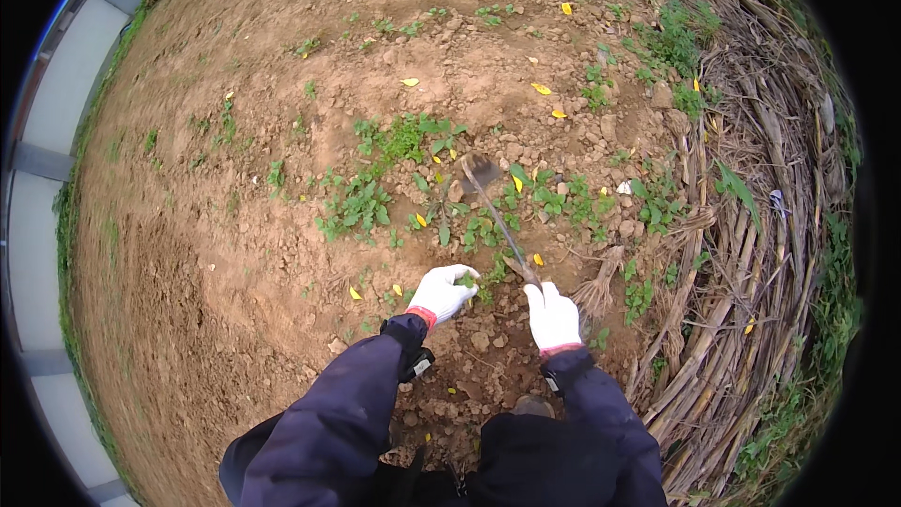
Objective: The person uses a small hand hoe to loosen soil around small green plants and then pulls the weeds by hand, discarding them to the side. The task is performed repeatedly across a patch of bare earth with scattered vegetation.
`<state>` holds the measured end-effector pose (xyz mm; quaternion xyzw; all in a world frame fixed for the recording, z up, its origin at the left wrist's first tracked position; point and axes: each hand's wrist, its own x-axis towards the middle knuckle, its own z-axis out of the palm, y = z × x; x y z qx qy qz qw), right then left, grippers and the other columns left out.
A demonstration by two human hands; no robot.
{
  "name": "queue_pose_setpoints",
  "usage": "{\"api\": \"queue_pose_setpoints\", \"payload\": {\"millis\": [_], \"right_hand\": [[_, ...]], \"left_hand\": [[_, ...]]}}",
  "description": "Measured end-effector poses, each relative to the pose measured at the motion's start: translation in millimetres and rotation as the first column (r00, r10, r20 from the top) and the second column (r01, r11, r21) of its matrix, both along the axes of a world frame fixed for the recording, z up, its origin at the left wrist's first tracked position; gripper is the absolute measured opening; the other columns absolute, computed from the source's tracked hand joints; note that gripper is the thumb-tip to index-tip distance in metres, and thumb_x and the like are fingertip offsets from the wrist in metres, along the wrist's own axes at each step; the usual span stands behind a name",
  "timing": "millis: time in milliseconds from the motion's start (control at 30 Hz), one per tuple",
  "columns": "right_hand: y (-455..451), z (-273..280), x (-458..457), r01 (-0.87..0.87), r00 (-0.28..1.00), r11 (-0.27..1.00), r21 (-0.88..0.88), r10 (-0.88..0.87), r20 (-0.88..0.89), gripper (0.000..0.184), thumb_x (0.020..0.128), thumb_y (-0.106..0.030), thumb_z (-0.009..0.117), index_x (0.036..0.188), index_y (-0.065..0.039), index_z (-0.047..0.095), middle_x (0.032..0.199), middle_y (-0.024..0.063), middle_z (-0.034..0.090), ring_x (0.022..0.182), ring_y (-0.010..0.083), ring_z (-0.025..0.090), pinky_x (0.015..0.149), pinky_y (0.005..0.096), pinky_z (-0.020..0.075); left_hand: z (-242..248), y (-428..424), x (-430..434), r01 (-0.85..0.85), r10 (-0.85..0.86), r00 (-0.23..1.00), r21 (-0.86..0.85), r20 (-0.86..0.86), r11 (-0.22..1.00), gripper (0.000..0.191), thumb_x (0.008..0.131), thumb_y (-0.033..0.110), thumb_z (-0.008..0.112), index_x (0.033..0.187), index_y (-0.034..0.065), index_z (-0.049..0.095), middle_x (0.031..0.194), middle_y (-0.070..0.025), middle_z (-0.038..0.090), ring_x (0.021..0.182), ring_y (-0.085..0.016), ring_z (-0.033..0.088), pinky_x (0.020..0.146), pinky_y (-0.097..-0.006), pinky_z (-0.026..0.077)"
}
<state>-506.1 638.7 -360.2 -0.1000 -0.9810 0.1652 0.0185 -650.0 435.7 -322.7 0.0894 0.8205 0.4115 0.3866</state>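
My right hand (554, 315), in a white knit glove with a red cuff, grips the wooden handle of a small hoe (498, 220). The hoe points up and to the left, its dark blade (482, 172) over the soil among low weeds. My left hand (442, 291), gloved the same way, is at a green weed (487, 286), with its fingers curled around some leaves; whether they are pinched tight does not show clearly. Leafy weeds (360, 205) grow ahead of my left hand. A pulled-up looking dry root clump (602, 285) lies right of my right hand.
Dry stalks (732, 296) are heaped along the right side. A pale panelled wall (60, 109) curves along the far left. Crumbly brown soil with clods (480, 341) and scattered yellow leaves lies around my hands. A shoe (533, 405) shows near my knees.
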Motion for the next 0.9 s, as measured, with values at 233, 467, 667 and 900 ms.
{"api": "queue_pose_setpoints", "payload": {"millis": [233, 467, 667, 900], "right_hand": [[-2.9, -5.0, 35.9, 0.077, 0.986, 0.996, -0.055, -0.068, 0.149, 0.040, 0.104, -0.045, 0.052, 0.094, -0.006, 0.059, 0.066, 0.0218, 0.065, 0.061, 0.0426, 0.066, 0.056, 0.0517, 0.0527], [-11.8, 5.5, 93.0, 0.295, 0.915, 0.954, -0.043, -0.269, 0.301, 0.041, 0.104, -0.043, 0.054, 0.093, -0.004, 0.058, 0.062, 0.0228, 0.062, 0.058, 0.0435, 0.065, 0.053, 0.0542, 0.0519], [-24.4, 30.6, 147.7, 0.427, 0.830, 0.898, -0.112, -0.340, 0.442, 0.037, 0.105, -0.041, 0.050, 0.095, -0.006, 0.061, 0.072, 0.0240, 0.067, 0.065, 0.0484, 0.065, 0.059, 0.0581, 0.0516], [-20.1, 23.5, 87.5, 0.631, 0.764, 0.162, -0.758, -0.299, 0.572, 0.044, 0.106, -0.042, 0.051, 0.084, -0.005, 0.063, 0.061, 0.0042, 0.056, 0.056, 0.0180, 0.056, 0.052, 0.0334, 0.0426]], "left_hand": [[-23.5, -10.7, -16.9, 0.019, -0.036, 0.974, -0.077, -0.225, 0.997, 0.022, 0.092, 0.018, 0.071, 0.111, 0.0098, 0.073, 0.075, -0.0055, 0.064, 0.069, -0.016, 0.058, 0.067, -0.0329, 0.047], [-45.4, -16.1, -24.5, -0.022, -0.018, 0.964, -0.149, -0.266, 0.989, 0.026, 0.090, 0.021, 0.073, 0.112, 0.0083, 0.071, 0.106, -0.0164, 0.069, 0.094, -0.028, 0.069, 0.084, -0.0365, 0.052], [-41.5, -11.8, -20.7, -0.093, 0.067, 0.931, -0.056, -0.359, 0.994, 0.025, 0.089, 0.018, 0.072, 0.111, 0.0072, 0.071, 0.104, -0.0163, 0.070, 0.096, -0.029, 0.070, 0.085, -0.0370, 0.053], [-41.9, 1.7, -16.1, -0.141, 0.112, 0.883, -0.031, -0.456, 0.989, 0.025, 0.086, 0.010, 0.070, 0.111, 0.0070, 0.072, 0.105, -0.0158, 0.070, 0.096, -0.029, 0.070, 0.087, -0.0363, 0.054]]}}
